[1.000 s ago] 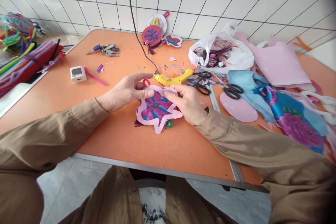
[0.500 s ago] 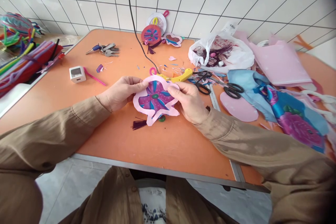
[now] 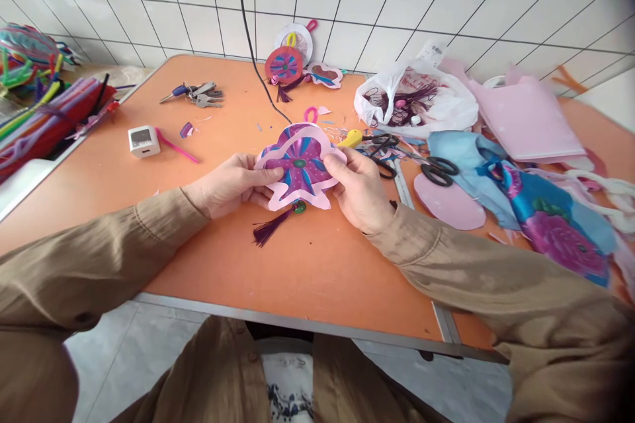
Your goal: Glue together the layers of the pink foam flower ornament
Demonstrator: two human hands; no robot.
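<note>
Between both hands, above the orange table, is a purple and blue patterned fabric ornament (image 3: 301, 164) with a pink cut-out border frame (image 3: 278, 201) lying over its front. My left hand (image 3: 237, 184) pinches its left side, thumb on the front. On the right edge, my right hand (image 3: 364, 186) grips frame and ornament with the thumb in front. A pink loop (image 3: 311, 114) sticks up at the top of the ornament. Below it hang a green bead (image 3: 299, 207) and a dark purple tassel (image 3: 270, 230). The fingers behind the ornament are mostly hidden.
Yellow-handled glue gun (image 3: 351, 139) and black-handled scissors (image 3: 439, 170) lie beyond my right hand. Finished ornaments (image 3: 284, 66) lean near the tiled wall. A white bag (image 3: 421, 96), pink sheets, blue fabric (image 3: 459, 155), keys (image 3: 201, 94) and a small white cube (image 3: 143, 141) are around.
The pink frame has shifted and tilted, showing more of the ornament behind it at the upper left. My left hand has moved lower along the side, and the green bead shows more fully.
</note>
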